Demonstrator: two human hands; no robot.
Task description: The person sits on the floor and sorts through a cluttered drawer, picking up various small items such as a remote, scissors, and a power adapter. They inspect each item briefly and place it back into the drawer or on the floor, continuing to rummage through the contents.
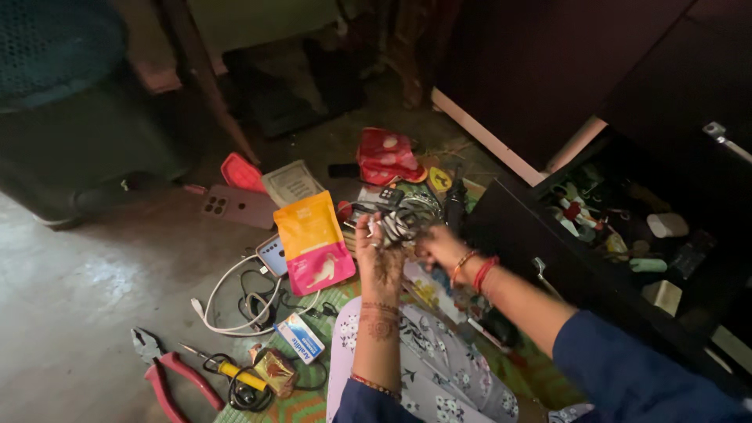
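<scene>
My left hand is raised with its fingers closed around a bundle of coiled grey and black cable. My right hand grips the same bundle from the right side; bangles and a red thread sit on that wrist. Both hands hover above a pile of small items on the floor. An orange and pink pouch lies just left of my left hand.
An open dark drawer full of small bits stands at right. On the floor lie a white cable, red-handled pliers, a yellow-handled screwdriver, a pink phone, a red pouch and a small blue-white box.
</scene>
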